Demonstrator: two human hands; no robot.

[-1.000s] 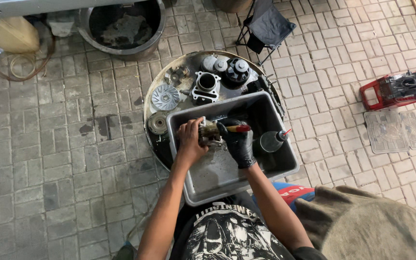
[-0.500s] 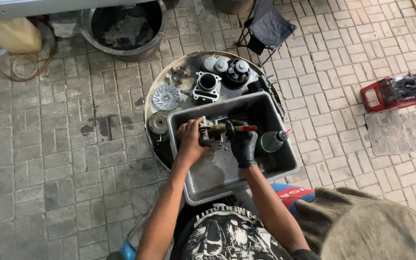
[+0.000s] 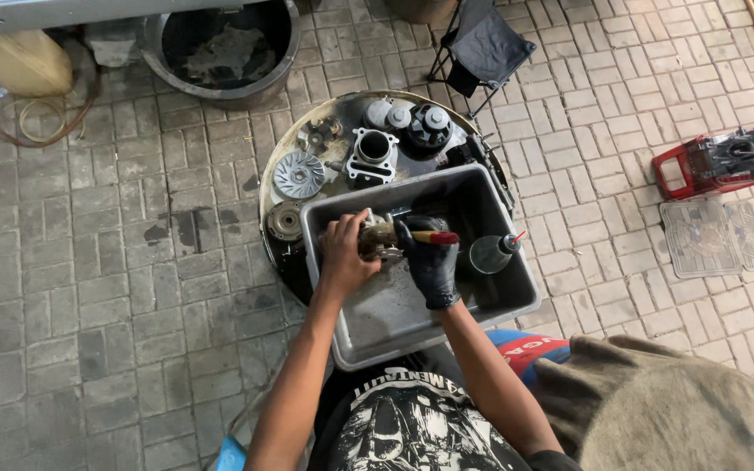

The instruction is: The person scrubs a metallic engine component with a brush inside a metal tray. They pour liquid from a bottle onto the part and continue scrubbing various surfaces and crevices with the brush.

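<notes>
One grey tub [image 3: 499,301] holds one bottle [image 3: 490,253]. Bare left hand [image 3: 345,253] clasps one metal part [image 3: 380,241]; gloved right hand [image 3: 429,257] pinches one brush [image 3: 425,235].

My left hand [image 3: 345,255] covered most of the small metal part [image 3: 379,237] I gripped, so its shape was hard to read. My gloved right hand [image 3: 430,262] hid the middle of the brush [image 3: 434,236]; the bristles were too blurred to make out. The grey tub [image 3: 394,323] masked the near half of the round tray [image 3: 325,118]. The red machine [image 3: 716,163] ran off the right edge, and the dark basin [image 3: 224,44] was cut by the top
</notes>
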